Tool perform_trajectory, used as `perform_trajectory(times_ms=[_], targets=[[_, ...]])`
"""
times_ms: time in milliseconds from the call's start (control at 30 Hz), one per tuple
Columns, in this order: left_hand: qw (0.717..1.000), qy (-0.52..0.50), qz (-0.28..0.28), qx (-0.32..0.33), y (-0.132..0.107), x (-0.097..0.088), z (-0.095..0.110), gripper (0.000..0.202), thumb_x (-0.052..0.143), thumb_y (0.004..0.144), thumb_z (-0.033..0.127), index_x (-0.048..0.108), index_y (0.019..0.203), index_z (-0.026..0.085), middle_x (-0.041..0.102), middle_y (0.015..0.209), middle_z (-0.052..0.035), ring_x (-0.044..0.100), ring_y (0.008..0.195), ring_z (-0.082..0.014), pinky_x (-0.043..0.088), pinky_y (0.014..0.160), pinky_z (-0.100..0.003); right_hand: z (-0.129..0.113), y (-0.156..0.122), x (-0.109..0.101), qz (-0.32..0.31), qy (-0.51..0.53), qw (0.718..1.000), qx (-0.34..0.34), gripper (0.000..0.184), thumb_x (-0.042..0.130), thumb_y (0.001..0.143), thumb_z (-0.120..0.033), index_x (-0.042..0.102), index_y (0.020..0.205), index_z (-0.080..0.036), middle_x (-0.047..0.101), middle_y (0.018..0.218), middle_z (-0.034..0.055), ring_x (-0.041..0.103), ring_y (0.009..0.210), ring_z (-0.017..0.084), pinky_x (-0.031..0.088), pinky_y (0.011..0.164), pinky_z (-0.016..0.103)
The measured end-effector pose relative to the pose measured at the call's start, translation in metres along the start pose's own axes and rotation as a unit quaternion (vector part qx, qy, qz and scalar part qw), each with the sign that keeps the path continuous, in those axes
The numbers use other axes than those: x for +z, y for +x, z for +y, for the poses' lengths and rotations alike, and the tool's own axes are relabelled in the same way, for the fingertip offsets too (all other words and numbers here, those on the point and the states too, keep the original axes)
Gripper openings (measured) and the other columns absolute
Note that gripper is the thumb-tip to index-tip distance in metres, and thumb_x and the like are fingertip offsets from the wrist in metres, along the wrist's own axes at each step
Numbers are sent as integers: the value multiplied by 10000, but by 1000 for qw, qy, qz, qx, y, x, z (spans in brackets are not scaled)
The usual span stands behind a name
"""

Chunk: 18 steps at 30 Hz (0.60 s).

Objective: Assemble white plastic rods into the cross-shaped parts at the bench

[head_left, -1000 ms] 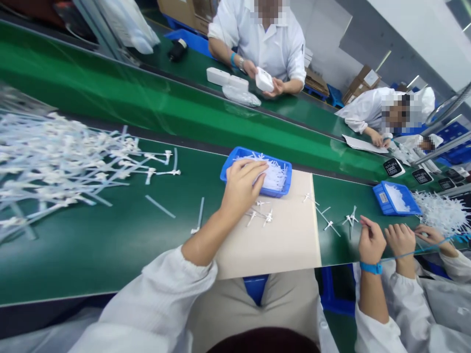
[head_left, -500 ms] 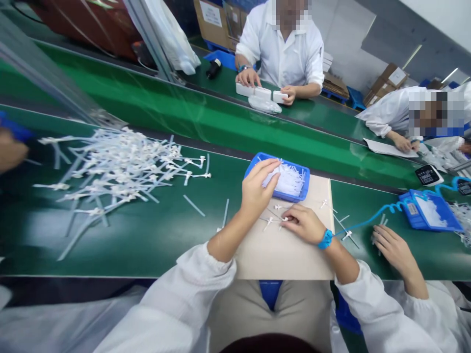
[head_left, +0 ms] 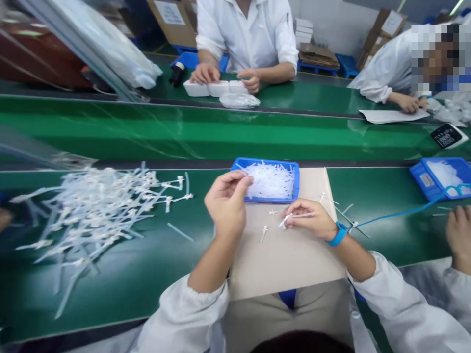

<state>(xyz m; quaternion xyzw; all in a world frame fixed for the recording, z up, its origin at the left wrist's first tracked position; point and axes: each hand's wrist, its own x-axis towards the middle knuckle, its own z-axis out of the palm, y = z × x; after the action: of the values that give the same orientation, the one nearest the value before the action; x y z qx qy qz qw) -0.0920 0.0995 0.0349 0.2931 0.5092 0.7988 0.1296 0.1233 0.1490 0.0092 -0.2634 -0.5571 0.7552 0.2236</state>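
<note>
Your bare left hand (head_left: 226, 206) is hovering at the left end of a blue rectangular plastic bin (head_left: 272, 200) just above the middle of the frame, its thumb and forefinger tips bending towards each other; I cannot tell whether they are closing on one of the short translucent-white tubes (head_left: 274, 180) that are filling the bin. Your bare right hand (head_left: 312, 219), right of centre, is pinching a small white plastic connector with a thin pale tube (head_left: 287, 219) between thumb and fingers, just above a beige rectangular board (head_left: 283, 269). A blue band (head_left: 338, 235) is circling your right wrist, and a thin blue cord (head_left: 397, 211) is running from it towards the right edge. Near your fingers, a loose white connector piece (head_left: 264, 233) is lying on the board. At the left of the frame, a large heap of white connectors with pale tubes (head_left: 105, 211) is spreading over the dark green tabletop (head_left: 154, 279), and a single pale tube (head_left: 180, 232) is lying between heap and board.
</note>
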Motion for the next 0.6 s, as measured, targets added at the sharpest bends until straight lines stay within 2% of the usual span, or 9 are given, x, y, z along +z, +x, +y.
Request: perform_trajectory(times_ms=[67,167,267,367,467,533,600], targets=[[999,-49,-9,-9,2,0,-1,268,956,753,253,711,832,177,732,843,-6,713,791,-119,615,767,-235,-4,-1,4,1,29,1000,4,374,971,752,-425,749,936,-186,822,964,73,778,787,182,632,747,318],[990,-116,-52,-57,1,1,0,359,1009,701,296,716,889,211,714,806,16,705,775,-123,610,752,-239,-9,0,7,-4,60,998,-1,396,963,759,-468,750,930,-182,834,980,91,783,770,194,650,722,340],[974,-141,-115,-135,-6,1,4,416,1031,671,339,749,951,216,713,813,6,691,741,-126,600,715,-244,-15,1,4,29,67,996,-54,352,984,737,-438,771,862,-188,830,984,69,755,734,161,637,700,305],[940,-170,-170,-243,-16,3,10,408,1040,653,354,747,884,190,715,865,-14,668,726,-109,572,660,-208,-18,2,-1,84,98,987,-95,310,1010,708,-397,796,837,-214,811,934,21,732,724,127,606,677,248],[895,-217,-190,-341,-25,7,15,418,1044,654,331,727,881,180,696,853,-15,630,718,-88,507,577,-144,-20,2,-2,97,131,983,-83,307,1015,709,-388,801,854,-223,808,922,17,744,738,133,606,690,251],[879,-228,-195,-370,-29,9,18,405,1029,687,332,714,889,177,660,780,-2,589,679,-82,436,510,-121,-22,1,-1,96,139,983,-74,325,1019,703,-398,798,856,-217,814,925,29,756,761,148,614,711,269],[877,-205,-220,-375,-32,10,20,375,991,752,385,711,877,169,614,709,13,529,615,-74,373,465,-125,-24,1,1,100,138,983,-68,349,1024,692,-419,798,859,-212,820,919,39,767,778,165,620,722,284]])
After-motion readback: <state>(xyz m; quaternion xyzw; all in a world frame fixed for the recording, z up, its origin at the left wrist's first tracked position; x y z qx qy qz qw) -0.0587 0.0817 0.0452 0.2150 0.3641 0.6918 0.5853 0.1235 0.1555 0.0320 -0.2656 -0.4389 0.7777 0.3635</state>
